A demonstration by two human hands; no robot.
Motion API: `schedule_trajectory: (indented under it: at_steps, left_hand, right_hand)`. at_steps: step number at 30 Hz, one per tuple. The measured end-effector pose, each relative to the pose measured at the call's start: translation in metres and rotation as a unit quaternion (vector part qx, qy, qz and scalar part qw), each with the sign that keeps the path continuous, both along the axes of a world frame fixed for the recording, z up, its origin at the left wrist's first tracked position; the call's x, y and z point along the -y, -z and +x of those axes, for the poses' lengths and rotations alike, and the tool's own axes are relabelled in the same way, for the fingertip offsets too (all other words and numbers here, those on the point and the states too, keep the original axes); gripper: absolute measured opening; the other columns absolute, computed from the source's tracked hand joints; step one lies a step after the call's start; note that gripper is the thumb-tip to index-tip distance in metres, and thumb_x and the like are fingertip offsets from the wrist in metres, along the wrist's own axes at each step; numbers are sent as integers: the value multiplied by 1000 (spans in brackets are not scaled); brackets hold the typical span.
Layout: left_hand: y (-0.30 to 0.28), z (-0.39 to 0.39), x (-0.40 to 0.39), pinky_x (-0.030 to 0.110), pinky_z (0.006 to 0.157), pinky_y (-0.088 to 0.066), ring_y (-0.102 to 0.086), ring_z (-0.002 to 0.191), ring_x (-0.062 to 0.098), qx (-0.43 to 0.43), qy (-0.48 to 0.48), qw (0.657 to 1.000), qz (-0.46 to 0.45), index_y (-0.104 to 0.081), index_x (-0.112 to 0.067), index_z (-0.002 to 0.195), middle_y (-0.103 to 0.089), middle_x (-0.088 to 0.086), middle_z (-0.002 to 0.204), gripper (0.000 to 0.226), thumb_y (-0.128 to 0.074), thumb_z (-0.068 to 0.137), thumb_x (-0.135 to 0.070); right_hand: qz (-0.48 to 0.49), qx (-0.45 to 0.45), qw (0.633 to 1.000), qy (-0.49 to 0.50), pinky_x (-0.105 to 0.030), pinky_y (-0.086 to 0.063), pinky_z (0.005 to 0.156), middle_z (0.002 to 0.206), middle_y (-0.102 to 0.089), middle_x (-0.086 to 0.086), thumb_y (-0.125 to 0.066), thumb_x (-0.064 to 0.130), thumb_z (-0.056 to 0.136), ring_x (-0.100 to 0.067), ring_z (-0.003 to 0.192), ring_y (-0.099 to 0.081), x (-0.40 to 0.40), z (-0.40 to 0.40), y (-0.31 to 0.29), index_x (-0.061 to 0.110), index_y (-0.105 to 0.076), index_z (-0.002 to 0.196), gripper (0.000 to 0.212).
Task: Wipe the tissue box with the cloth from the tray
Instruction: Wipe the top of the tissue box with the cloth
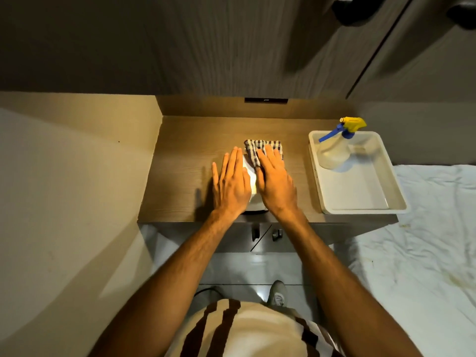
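Note:
The tissue box (251, 176) stands in the middle of the wooden shelf, white with a yellow patch, mostly hidden under both hands. A checked cloth (262, 146) lies over its far end. My right hand (275, 181) rests flat on the cloth, fingers spread, pressing it onto the box. My left hand (230, 184) lies flat along the box's left side, fingers extended, steadying it. The white tray (394, 181) sits at the shelf's right end, apart from both hands.
A clear spray bottle (334, 150) with a blue and yellow trigger stands in the tray's far corner. The wooden shelf (185, 161) is walled at left and back. A white sheeted bed (432, 240) lies to the right. Cabinet handles (277, 234) sit below the shelf edge.

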State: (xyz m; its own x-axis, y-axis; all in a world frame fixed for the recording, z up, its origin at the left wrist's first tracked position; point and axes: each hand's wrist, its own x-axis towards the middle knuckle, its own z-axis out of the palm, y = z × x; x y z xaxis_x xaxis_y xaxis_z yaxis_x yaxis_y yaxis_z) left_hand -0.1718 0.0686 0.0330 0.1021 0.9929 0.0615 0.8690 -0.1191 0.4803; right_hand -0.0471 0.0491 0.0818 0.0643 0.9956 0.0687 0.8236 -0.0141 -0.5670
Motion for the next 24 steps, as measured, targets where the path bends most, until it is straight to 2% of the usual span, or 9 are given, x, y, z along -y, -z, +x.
schedule_trajectory:
  at_steps: [3,6,8,10,14,16,19,21,24]
  left_hand:
    - [-2,1,1,54,136,-1,-8,166,20,12,-8,1000,-3,-11,-17,167,-11,1,178,63,-35,110,-30]
    - [-3,-1,0,54,136,0,-8,166,19,25,-12,1000,-3,-14,-17,167,-13,0,178,62,-36,110,-27]
    - [-3,-1,-1,55,136,0,-9,166,21,21,-3,1000,-9,-16,-17,167,-13,1,178,60,-33,110,-29]
    - [-1,-1,0,57,136,-1,-10,166,22,11,4,1000,-6,-17,-15,166,-14,3,177,60,-28,110,-32]
    - [0,0,0,57,136,0,-9,166,21,9,1,1000,-6,-12,-16,167,-13,2,178,64,-17,106,-36]
    - [1,0,0,57,135,1,-8,166,22,2,3,1000,-9,-11,-17,167,-12,2,178,62,-22,109,-35]
    - [0,-1,-2,57,136,0,-7,166,21,5,1,1000,-10,-12,-17,167,-12,1,178,62,-31,110,-31]
    - [-1,-2,-2,56,136,1,-6,166,20,4,10,1000,-17,-13,-18,167,-11,0,178,61,-33,110,-29]
    - [-3,-2,-1,57,136,1,-6,166,22,-24,22,999,-24,-13,-15,167,-12,4,178,60,-29,111,-30]
  right_hand:
    - [-1,-17,999,41,-46,-34,128,174,-23,-2,-46,19,108,-22,164,-12,34,-15,8,21,-32,163,57]
    - [12,42,999,21,-48,-31,129,173,-26,-6,-39,27,103,-26,163,-17,48,-26,10,19,-36,161,58]
    - [23,69,997,-14,-48,-36,126,169,-34,-7,-42,27,105,-28,160,-25,27,-22,6,20,-41,158,54]
    - [9,55,998,-22,-50,-44,121,166,-38,-6,-45,26,106,-29,158,-31,2,-12,2,22,-43,156,51]
    - [11,-19,998,52,-50,-54,110,162,-42,-3,-45,18,106,-26,151,-41,-3,-8,1,24,-46,154,48]
    - [21,-25,997,69,-48,-52,114,166,-37,-4,-48,16,104,-25,156,-33,22,-18,7,22,-43,156,53]
    - [10,38,998,55,-51,-34,127,172,-27,-7,-51,17,101,-28,163,-16,52,-31,16,19,-38,160,60]
    - [19,68,997,18,-48,-34,128,170,-32,-8,-54,20,103,-29,161,-22,37,-26,12,19,-41,158,57]
    - [14,57,998,-32,-46,-47,118,161,-46,-7,-49,24,106,-28,152,-39,-4,-9,-4,20,-48,154,48]
